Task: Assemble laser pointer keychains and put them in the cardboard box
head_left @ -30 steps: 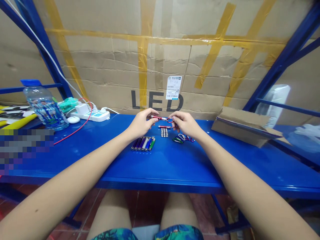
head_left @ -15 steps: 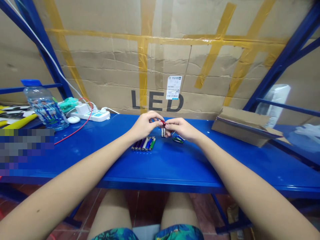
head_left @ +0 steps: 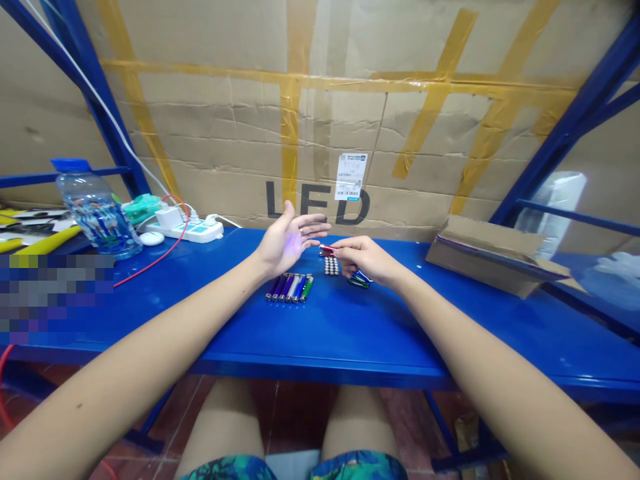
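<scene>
My right hand [head_left: 367, 259] pinches a small red penlight [head_left: 327, 248] between thumb and fingers, its end pointing left. My left hand [head_left: 293, 241] is held open, palm facing the penlight, and a violet patch of light falls on the palm. Below the left hand lies a row of several penlights [head_left: 289, 288] in purple, silver, blue and green. Under the red penlight, small silver button cells [head_left: 331, 267] stand in rows on the blue table [head_left: 340, 333]. Blue and green objects [head_left: 360, 279], partly hidden by my right hand, lie beside them.
An open cardboard box [head_left: 480, 253] sits at the right. To the left are a water bottle [head_left: 97, 213], a white power strip [head_left: 200, 231] and a red cable [head_left: 155, 265]. A large cardboard sheet [head_left: 225, 147] backs the table, between blue frame posts [head_left: 565, 127].
My left hand has let go of the red penlight and opened, turning its palm toward it. My right hand keeps the penlight, and violet light now shows on the left palm.
</scene>
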A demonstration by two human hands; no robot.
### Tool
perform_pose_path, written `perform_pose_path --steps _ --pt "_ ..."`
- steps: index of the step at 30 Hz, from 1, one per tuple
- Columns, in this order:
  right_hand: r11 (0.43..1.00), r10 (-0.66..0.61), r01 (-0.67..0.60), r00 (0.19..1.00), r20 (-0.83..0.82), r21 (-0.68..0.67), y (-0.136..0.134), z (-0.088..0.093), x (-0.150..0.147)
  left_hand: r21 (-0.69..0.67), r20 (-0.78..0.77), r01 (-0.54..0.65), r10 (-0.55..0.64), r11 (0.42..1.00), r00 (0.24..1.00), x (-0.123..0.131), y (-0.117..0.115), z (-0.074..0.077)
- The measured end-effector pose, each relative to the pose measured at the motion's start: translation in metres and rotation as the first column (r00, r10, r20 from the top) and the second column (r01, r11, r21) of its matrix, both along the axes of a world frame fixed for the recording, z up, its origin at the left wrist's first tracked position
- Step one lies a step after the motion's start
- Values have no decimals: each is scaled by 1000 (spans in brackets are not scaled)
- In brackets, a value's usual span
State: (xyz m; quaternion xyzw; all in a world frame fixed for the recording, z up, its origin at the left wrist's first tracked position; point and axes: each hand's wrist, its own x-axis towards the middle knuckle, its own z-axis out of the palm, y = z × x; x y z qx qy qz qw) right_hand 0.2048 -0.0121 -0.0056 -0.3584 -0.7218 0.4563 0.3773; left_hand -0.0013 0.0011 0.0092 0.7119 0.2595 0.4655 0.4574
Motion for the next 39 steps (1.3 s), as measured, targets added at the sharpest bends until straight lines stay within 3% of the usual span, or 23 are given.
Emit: perform_pose_path --steps 10,16,27,39 --pt "997 11 -16 997 72 70 6 -5 5 -151 128 24 -5 988 992 -7 5 -2" --pt "998 -10 4 996 89 70 4 -3 3 -103 58 22 -16 994 998 -7 7 -3" --pt "999 -18 16 996 84 30 0 0 0 -317 294 140 -43 938 955 -5 6 -6" --pt "999 -15 13 997 81 35 2 -2 2 -337 328 177 -61 925 943 -4 7 -8"
